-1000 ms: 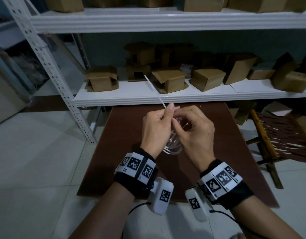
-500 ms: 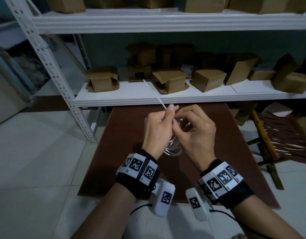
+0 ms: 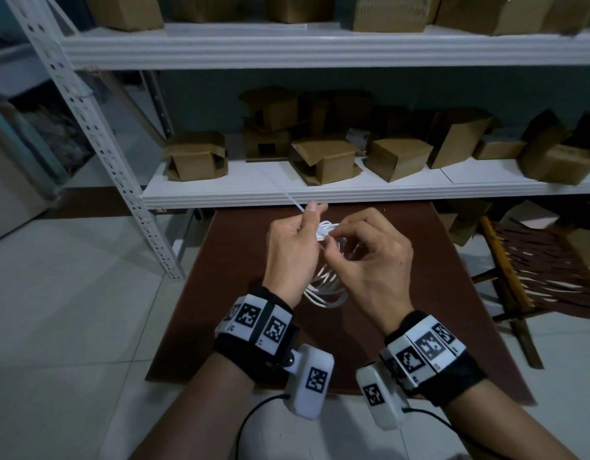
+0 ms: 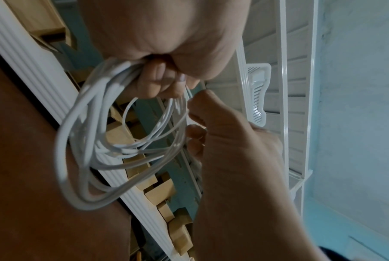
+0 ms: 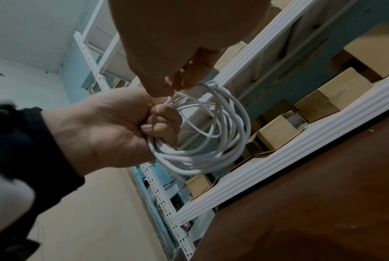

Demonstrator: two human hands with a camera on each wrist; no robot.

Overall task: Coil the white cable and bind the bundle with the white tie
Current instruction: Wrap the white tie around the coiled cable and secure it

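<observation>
The white cable is coiled into several loops and hangs between my hands above the brown table. My left hand pinches the thin tail of the white tie, which sticks up to the left, and its lower fingers curl round the coil's top. My right hand pinches the bunched cable right beside it. In the left wrist view the left hand grips the loops and the right hand closes on them from the right. How the tie sits round the bundle is hidden by fingers.
A white metal shelf with several cardboard boxes stands just beyond the table's far edge. A wooden slatted chair is to the right. Pale tiled floor lies on the left.
My left hand has drawn slightly left with the tie's tail, and my hands have parted a little. The bunched top of the coil now shows between them.
</observation>
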